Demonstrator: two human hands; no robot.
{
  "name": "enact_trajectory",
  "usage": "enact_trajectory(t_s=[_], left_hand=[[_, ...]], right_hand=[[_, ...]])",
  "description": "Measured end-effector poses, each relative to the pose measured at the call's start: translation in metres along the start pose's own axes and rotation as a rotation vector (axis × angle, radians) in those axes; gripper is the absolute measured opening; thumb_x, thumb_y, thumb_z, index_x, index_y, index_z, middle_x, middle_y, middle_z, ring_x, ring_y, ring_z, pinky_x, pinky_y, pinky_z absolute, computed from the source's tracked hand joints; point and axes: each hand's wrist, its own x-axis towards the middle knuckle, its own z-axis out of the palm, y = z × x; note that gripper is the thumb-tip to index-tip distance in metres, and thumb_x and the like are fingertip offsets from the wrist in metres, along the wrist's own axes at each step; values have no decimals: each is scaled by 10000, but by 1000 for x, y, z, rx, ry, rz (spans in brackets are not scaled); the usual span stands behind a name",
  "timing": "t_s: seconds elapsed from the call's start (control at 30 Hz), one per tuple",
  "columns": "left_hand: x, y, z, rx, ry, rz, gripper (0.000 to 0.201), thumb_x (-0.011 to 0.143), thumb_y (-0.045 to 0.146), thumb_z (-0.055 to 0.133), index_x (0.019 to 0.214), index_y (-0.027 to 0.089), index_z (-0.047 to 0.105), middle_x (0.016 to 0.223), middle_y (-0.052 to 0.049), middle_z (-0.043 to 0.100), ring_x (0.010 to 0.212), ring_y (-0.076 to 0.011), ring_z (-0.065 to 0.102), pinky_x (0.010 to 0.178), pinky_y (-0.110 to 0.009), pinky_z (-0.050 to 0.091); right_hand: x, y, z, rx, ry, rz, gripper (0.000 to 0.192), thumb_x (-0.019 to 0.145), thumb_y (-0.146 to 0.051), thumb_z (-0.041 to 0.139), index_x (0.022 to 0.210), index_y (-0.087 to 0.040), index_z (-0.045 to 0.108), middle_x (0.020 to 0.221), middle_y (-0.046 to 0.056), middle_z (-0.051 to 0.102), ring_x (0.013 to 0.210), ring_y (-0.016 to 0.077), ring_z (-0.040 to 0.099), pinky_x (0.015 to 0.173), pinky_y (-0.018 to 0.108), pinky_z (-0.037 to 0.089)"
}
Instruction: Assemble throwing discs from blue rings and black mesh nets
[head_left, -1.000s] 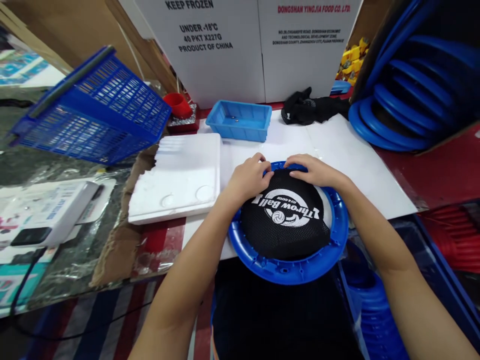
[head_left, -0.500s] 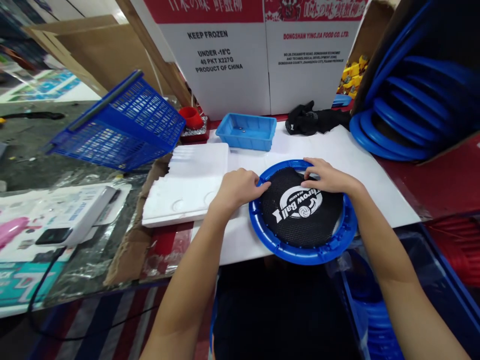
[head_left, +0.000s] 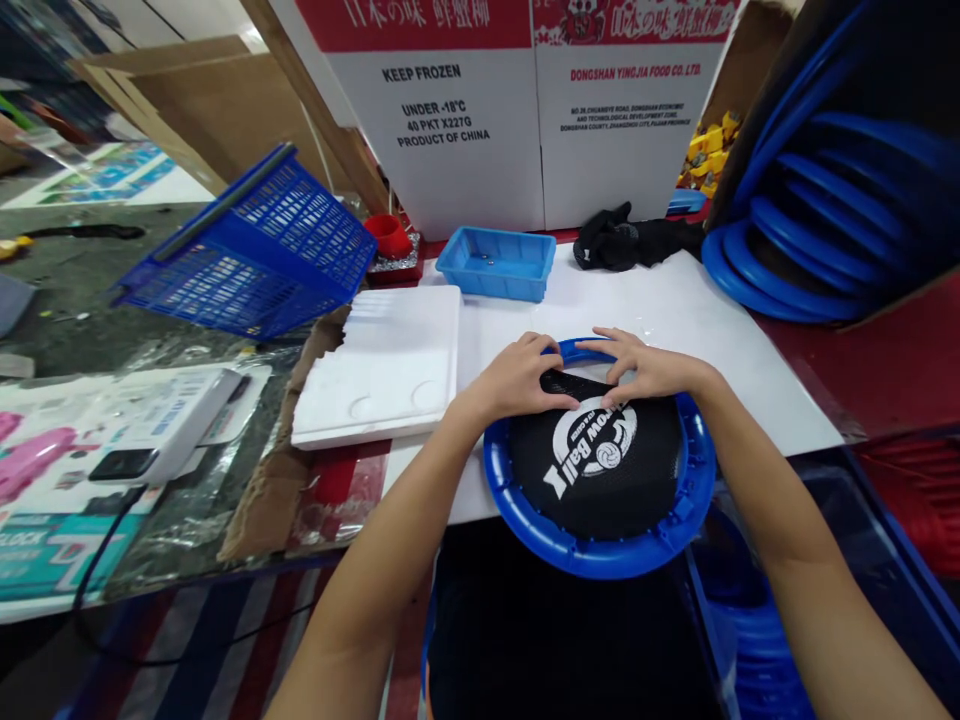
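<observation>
A blue ring (head_left: 600,550) with black mesh (head_left: 607,470) stretched across it lies at the lower centre of the frame, its near part hanging over the front edge of the white sheet (head_left: 697,300). Bare sheet lies open above and to the right of the ring. To its left a white foam tray (head_left: 382,365) sits close by, and a small blue bin (head_left: 496,262) stands well apart above it. The left hand (head_left: 517,380) and right hand (head_left: 645,368) meet at the ring's far rim, both forearms reaching up from the bottom of the frame. Each hand's fingertips pinch and press the mesh edge there, fingers curled, palms down.
</observation>
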Motion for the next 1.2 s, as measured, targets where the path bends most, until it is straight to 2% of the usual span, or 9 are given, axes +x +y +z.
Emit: enact_trajectory(t_s=[0.1,0.2,0.27,0.43,0.53,0.63,0.77,0.93,1.2], left_hand=[[-1,6,-10,181,-5,-199,491,1034,569,639,786,188,823,1031,-164,751,1092,-356,626,982,-487,511],[-4,7,-16,297,27,-390,503,1086,474,552,834,153,847,1047,-200,753,1092,-383,631,956,-508,505],[-7,5,-15,325,51,-442,521,1097,482,525,905,133,860,1107,-219,747,1123,-403,631,975,-538,504],[-8,-2,-7,161,-8,-222,480,1070,565,578,1023,179,859,1454,-200,655,1408,-438,519,1164,-630,436],[-9,-6,-5,42,-33,-208,417,992,573,702,1114,194,825,1559,-193,590,1492,-447,472,1227,-663,394],[-10,-9,-10,-80,-9,-216,347,952,489,746,1147,204,777,1579,-170,570,1435,-410,550,1223,-630,431],[-10,-16,-19,-242,51,-207,182,913,335,728,1045,210,737,1447,-133,629,1314,-324,639,1189,-528,496],[-9,-26,-21,-325,132,-325,120,892,333,746,909,214,753,1022,-69,753,954,-251,697,971,-442,569],[-9,-29,-19,-417,198,-375,147,891,346,735,908,218,804,924,-61,821,885,-240,717,903,-408,548]], right_hand=[[-4,1,-4,11,-30,27,399,846,-742,831,796,-350,887,1781,-142,405,1724,466,99,1408,689,98],[-6,5,-6,3,18,55,395,828,-723,859,801,-329,875,1782,-122,410,1717,486,113,1400,719,108],[-4,10,-5,-9,84,69,358,842,-672,871,849,-314,867,1781,-78,426,1715,481,141,1391,735,137],[1,20,-1,20,227,56,280,876,-527,850,927,-257,799,1718,66,521,1638,417,382,1346,683,301],[2,21,-1,64,275,66,265,888,-492,821,914,-238,749,1686,105,548,1578,390,480,1315,628,363],[1,20,-4,89,343,85,266,890,-486,808,904,-234,723,1663,119,563,1554,384,507,1303,615,372],[-2,22,-9,104,325,64,240,933,-479,758,903,-244,718,1585,108,636,1456,359,599,1256,602,418],[-3,27,-10,191,331,55,239,967,-478,704,939,-241,729,1524,111,689,1364,337,655,1181,571,482],[1,31,-6,276,396,72,249,959,-478,685,919,-233,707,1417,118,752,1204,314,691,1122,576,505]])
